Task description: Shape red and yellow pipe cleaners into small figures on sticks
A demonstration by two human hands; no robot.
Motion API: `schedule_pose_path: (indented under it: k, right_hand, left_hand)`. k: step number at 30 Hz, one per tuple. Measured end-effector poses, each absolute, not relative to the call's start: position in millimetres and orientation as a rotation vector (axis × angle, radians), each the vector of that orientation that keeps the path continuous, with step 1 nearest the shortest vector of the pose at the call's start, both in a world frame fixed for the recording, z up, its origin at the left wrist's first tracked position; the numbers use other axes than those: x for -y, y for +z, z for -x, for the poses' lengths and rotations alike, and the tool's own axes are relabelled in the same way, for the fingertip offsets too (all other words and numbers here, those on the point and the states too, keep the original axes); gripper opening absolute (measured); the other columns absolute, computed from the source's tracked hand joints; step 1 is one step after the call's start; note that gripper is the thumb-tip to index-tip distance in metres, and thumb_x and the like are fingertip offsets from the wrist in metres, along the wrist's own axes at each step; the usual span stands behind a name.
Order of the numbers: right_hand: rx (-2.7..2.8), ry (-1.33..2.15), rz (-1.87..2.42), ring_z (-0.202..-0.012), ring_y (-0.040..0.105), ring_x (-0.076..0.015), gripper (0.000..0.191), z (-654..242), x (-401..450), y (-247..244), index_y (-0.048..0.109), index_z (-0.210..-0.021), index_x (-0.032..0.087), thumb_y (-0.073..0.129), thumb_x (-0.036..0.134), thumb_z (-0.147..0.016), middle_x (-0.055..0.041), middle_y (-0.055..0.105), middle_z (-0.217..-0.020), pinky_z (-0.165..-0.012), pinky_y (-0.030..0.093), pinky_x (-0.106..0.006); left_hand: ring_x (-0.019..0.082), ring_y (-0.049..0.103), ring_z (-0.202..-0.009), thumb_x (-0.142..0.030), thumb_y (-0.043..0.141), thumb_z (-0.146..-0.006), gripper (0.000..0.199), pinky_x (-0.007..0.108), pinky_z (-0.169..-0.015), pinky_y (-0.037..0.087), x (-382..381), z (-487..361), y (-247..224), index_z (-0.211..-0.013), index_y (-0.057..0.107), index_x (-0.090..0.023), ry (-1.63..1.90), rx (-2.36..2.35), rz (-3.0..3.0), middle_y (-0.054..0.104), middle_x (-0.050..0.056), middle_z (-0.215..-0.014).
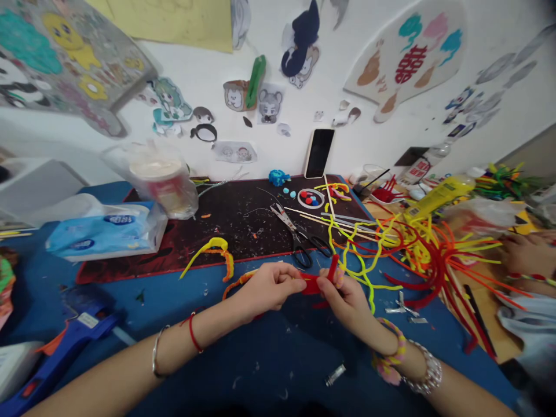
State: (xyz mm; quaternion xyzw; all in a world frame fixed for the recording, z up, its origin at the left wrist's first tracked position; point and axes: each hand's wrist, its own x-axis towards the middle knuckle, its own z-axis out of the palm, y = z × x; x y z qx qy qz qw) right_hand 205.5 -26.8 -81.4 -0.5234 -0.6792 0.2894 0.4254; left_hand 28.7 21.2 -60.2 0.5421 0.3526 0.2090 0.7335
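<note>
Between my two hands, above the blue table cover, is a red pipe cleaner [311, 285] in a bent piece. My left hand [274, 285] pinches its left end between thumb and fingertips. On its other side my right hand [343, 295] grips it, and a short red end sticks up past the thumb. How the piece is folded is partly hidden by my fingers. Just beyond my hands lie scissors [296, 231] with parted blades. A yellow and orange pipe-cleaner piece [217, 253] rests left of them, and another orange piece [238, 284] lies partly behind my left hand.
A blue glue gun [89, 321], tissue pack [104, 231] and bagged cup [163, 185] stand left. Many loose pipe cleaners [428, 255] spread over the right side, near a yellow bottle [443, 196]. A phone [319, 153] leans on the wall. Another person's hand [527, 255] is far right.
</note>
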Motion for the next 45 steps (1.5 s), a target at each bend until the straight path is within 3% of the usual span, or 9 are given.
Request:
schedule_pose_path:
  k: [5, 12, 30, 38, 42, 45]
  right_hand:
    - [1.695, 0.706, 1.321, -0.050, 0.036, -0.0100, 0.037, -205, 26, -81, 0.037, -0.054, 0.019, 0.041, 0.035, -0.088, 0.0024, 0.040, -0.054, -0.051, 0.031, -0.026]
    - [1.724, 0.731, 1.325, -0.051, 0.038, -0.0107, 0.034, -204, 27, -78, 0.043, -0.058, 0.019, 0.041, 0.035, -0.088, 0.0019, 0.043, -0.054, -0.051, 0.033, -0.026]
    - [1.782, 0.578, 1.366, -0.049, 0.038, -0.0106, 0.034, -202, 27, -79, 0.043, -0.057, 0.019, 0.041, 0.035, -0.087, 0.0029, 0.041, -0.051, -0.050, 0.033, -0.025]
    - [1.765, 0.666, 1.346, -0.049, 0.034, -0.0099, 0.036, -204, 27, -79, 0.037, -0.055, 0.019, 0.039, 0.034, -0.088, 0.0033, 0.038, -0.051, -0.051, 0.031, -0.025]
    - [1.753, 0.835, 1.357, -0.049, 0.031, -0.0093, 0.039, -206, 25, -81, 0.034, -0.055, 0.019, 0.039, 0.038, -0.088, 0.0040, 0.035, -0.052, -0.049, 0.029, -0.025]
    - [1.766, 0.931, 1.368, -0.050, 0.032, -0.0089, 0.039, -205, 24, -79, 0.036, -0.054, 0.018, 0.041, 0.041, -0.086, 0.0041, 0.035, -0.052, -0.049, 0.029, -0.024]
  left_hand:
    - [0.003, 0.021, -0.037, -0.038, 0.060, -0.072, 0.025, 0.015, -0.035, 0.020, -20, -28, -58, -0.071, 0.050, -0.016, 0.423, -0.778, -1.180, 0.030, -0.011, -0.043]
    - [0.003, 0.021, -0.033, -0.040, 0.058, -0.075, 0.025, 0.015, -0.034, 0.021, -22, -29, -55, -0.082, 0.049, -0.017, 0.481, -0.799, -1.158, 0.030, -0.013, -0.040]
    - [0.004, 0.028, -0.038, -0.040, 0.050, -0.078, 0.025, 0.016, -0.037, 0.018, -20, -31, -57, -0.071, 0.047, -0.016, 0.440, -0.892, -1.391, 0.033, -0.009, -0.045]
    - [0.004, 0.013, -0.037, -0.035, 0.047, -0.079, 0.019, 0.018, -0.037, 0.012, -6, -36, -49, -0.072, 0.040, -0.019, 0.396, -0.885, -0.979, 0.021, -0.012, -0.042]
    - [0.006, 0.027, -0.042, -0.033, 0.046, -0.081, 0.015, 0.019, -0.041, 0.023, -8, -35, -47, -0.078, 0.046, -0.018, 0.421, -0.891, -1.242, 0.034, -0.008, -0.051]
    - [0.010, 0.043, -0.060, -0.034, 0.046, -0.083, 0.019, 0.021, -0.055, 0.034, -6, -32, -46, -0.087, 0.053, -0.017, 0.462, -0.829, -1.660, 0.050, -0.001, -0.071]
